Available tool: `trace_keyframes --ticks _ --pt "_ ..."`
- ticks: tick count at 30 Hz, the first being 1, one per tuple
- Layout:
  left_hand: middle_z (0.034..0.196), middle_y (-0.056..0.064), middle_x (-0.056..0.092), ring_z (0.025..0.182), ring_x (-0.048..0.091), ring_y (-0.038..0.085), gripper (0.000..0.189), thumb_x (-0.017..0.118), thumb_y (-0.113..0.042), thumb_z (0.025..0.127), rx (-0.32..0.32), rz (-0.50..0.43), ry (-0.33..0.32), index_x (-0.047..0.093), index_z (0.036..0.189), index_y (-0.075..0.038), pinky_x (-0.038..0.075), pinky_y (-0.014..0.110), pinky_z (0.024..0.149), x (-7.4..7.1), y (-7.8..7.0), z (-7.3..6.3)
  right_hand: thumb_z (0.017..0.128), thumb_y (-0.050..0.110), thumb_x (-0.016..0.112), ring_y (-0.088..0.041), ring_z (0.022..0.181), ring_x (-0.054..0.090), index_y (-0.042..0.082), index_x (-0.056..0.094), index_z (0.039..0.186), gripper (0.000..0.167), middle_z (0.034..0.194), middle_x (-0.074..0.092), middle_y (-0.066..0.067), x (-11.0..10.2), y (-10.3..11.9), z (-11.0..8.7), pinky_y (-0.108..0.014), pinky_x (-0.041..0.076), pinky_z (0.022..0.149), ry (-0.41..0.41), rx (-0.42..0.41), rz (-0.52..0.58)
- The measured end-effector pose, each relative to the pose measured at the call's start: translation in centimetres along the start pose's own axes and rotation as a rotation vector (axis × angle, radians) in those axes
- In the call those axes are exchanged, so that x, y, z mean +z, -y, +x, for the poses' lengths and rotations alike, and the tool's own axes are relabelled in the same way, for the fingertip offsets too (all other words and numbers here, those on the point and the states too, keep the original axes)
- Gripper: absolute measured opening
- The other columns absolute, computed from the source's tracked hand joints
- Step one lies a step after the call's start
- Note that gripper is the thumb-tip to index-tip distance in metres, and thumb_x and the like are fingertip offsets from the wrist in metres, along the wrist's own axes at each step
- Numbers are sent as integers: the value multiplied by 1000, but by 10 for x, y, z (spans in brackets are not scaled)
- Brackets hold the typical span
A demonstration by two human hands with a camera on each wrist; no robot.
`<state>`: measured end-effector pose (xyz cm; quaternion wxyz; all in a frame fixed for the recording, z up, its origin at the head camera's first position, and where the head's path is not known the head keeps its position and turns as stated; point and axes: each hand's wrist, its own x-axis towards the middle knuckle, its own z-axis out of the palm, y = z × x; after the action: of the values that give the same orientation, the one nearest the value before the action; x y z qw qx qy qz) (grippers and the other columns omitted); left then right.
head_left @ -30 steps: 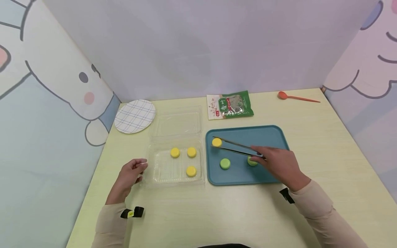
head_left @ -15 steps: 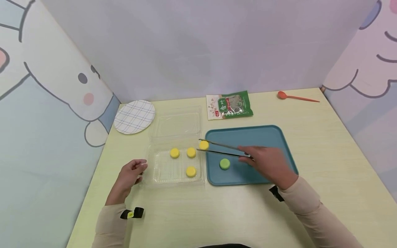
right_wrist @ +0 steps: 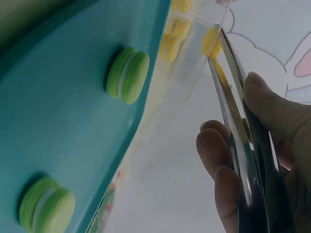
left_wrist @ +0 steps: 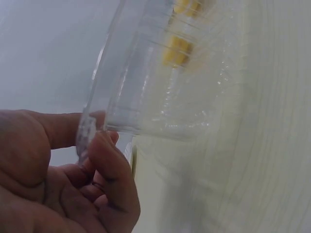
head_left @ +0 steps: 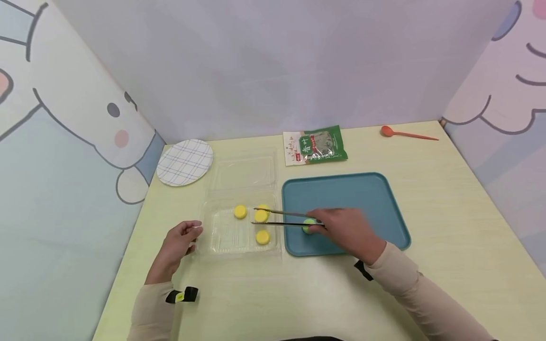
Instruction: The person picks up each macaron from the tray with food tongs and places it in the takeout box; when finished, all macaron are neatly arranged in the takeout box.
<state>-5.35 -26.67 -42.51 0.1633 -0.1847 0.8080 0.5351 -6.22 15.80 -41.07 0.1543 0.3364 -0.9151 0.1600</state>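
My right hand (head_left: pixel 345 232) grips metal tongs (right_wrist: pixel 255 126), pointing left across the blue tray (head_left: pixel 350 189). Between the tong tips is a yellow macaron (head_left: pixel 260 216), over the clear hinged plastic box (head_left: pixel 223 232); it overlaps another yellow macaron there. In the box also lie a yellow macaron (head_left: pixel 241 211) towards the middle and a yellow macaron (head_left: pixel 263 237) near the front right. My left hand (head_left: pixel 181 239) pinches the box's left rim between thumb and fingers, as the left wrist view shows. Two green macarons (right_wrist: pixel 129 75) sit on the tray; the head view shows one, partly behind the right hand.
Behind the tray lies a green and white food packet (head_left: pixel 315 146). A checked plate (head_left: pixel 185 162) stands at the back left, beside the box's opened lid (head_left: pixel 245 173). An orange spoon (head_left: pixel 409 134) lies at the back right, near the wall.
The right hand has moved left with the tongs, carrying the yellow macaron from the tray's left side to over the box. The left hand stays at the box's rim.
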Motion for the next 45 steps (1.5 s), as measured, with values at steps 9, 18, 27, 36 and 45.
trace_keyframes --ticks 9,18,27,36,45 --pt "99 4 55 90 52 20 44 58 -25 104 -7 1 0 50 138 2 48 29 69 1 0 0 77 33 87 -9 67 68 18 75 109 37 87 75 3 8 13 9 -24 44 45 36 -66 26" --pt "96 1 54 89 52 19 43 58 -25 104 0 -4 -1 50 137 2 48 28 69 -1 0 2 78 34 86 -10 58 63 16 72 105 36 74 70 5 18 31 23 -23 39 41 33 -126 3" --pt "99 1 55 90 52 19 43 58 -26 104 -6 -21 -3 51 137 1 48 28 70 0 2 3 81 39 84 -11 53 57 20 73 100 29 68 65 5 19 50 35 -24 36 41 118 -126 -83" --pt "100 3 55 91 52 19 42 57 -25 105 -5 -17 -7 51 137 1 48 27 70 0 2 4 83 41 81 -10 51 54 20 69 89 25 66 64 5 23 60 45 -25 34 40 190 -146 -119" --pt "99 2 55 91 52 19 42 57 -25 105 -10 -9 -10 51 137 0 48 28 70 0 0 3 83 41 82 -10 49 52 19 68 86 26 65 64 4 24 60 44 -25 33 40 203 -148 -130"
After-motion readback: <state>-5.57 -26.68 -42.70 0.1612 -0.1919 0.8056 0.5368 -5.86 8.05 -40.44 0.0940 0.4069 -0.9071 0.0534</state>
